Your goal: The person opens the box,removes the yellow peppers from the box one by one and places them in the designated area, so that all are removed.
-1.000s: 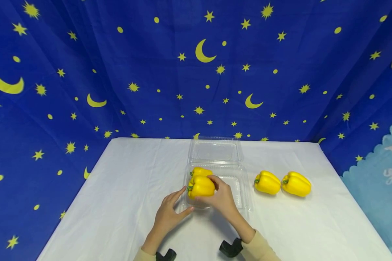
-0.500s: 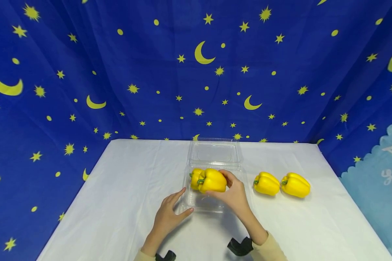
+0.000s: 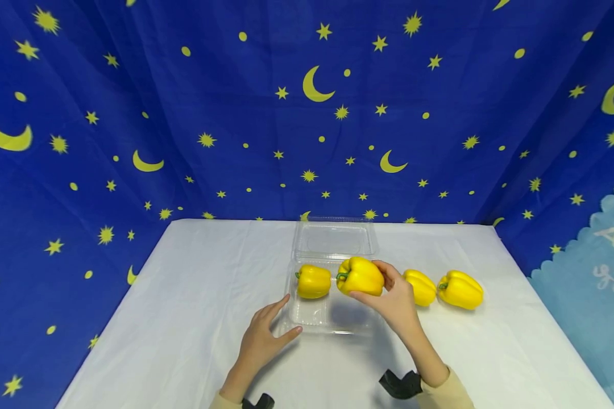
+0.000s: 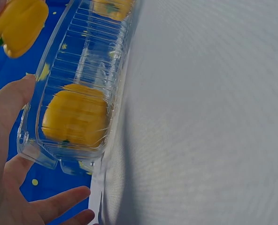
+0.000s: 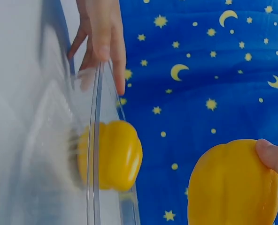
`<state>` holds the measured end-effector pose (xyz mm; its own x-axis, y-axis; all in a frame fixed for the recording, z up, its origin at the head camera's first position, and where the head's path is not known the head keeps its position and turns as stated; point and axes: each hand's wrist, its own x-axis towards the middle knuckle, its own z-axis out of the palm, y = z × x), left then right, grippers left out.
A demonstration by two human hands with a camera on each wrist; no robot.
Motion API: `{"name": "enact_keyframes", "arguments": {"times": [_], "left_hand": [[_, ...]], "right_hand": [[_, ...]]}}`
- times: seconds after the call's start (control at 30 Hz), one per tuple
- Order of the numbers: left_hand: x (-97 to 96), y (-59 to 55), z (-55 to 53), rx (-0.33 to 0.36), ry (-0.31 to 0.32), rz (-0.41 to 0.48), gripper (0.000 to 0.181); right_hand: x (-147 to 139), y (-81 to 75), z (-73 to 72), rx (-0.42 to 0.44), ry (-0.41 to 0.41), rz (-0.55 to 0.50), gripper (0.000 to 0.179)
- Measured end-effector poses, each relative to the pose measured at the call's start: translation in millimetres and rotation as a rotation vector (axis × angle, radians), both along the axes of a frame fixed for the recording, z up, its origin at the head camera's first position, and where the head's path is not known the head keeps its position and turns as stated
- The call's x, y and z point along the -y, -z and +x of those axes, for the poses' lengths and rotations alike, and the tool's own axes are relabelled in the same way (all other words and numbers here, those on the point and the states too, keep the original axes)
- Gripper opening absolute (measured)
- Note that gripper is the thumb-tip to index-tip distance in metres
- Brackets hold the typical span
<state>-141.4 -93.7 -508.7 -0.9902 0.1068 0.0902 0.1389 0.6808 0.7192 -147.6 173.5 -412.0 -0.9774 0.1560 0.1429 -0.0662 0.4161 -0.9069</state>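
Note:
My right hand (image 3: pixel 395 301) holds a yellow bell pepper (image 3: pixel 360 276) between thumb and fingers, raised over the right part of a clear plastic clamshell box (image 3: pixel 312 316). In the right wrist view, the held pepper (image 5: pixel 230 187) looks large, with my thumb on its side. Another yellow bell pepper (image 3: pixel 313 282) lies on its side in the box's left part, its green stem facing left. My left hand (image 3: pixel 262 339) is at the box's front left corner, thumb and fingers spread. A fingertip touches the rim in the left wrist view, where this hand (image 4: pixel 5 140) holds nothing.
The box's hinged lid (image 3: pixel 335 237) lies folded back toward the far table edge. Right of the box, two more yellow bell peppers rest on the white cloth: one (image 3: pixel 422 287) partly behind my right hand, the other (image 3: pixel 460 289) farther right. A blue starry curtain (image 3: pixel 266 113) stands behind.
My right hand has lifted the pepper and carried it rightward, from in front of the other pepper to the box's right side. My left hand has stayed at the corner.

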Motion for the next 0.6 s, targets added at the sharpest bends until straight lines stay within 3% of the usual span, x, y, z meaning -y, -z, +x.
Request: {"name": "enact_keyframes", "arguments": {"times": [0.47,0.6], "left_hand": [[-0.8,1.2,1.5,0.022,-0.016,0.019,0.071],[-0.5,1.2,1.1,0.015,-0.015,0.015,0.071]], "right_hand": [[-31,-2.4,13.4,0.003,0.118,0.004,0.072],[-39,-3.9,18.0,0.038,0.139,0.005,0.073]]}}
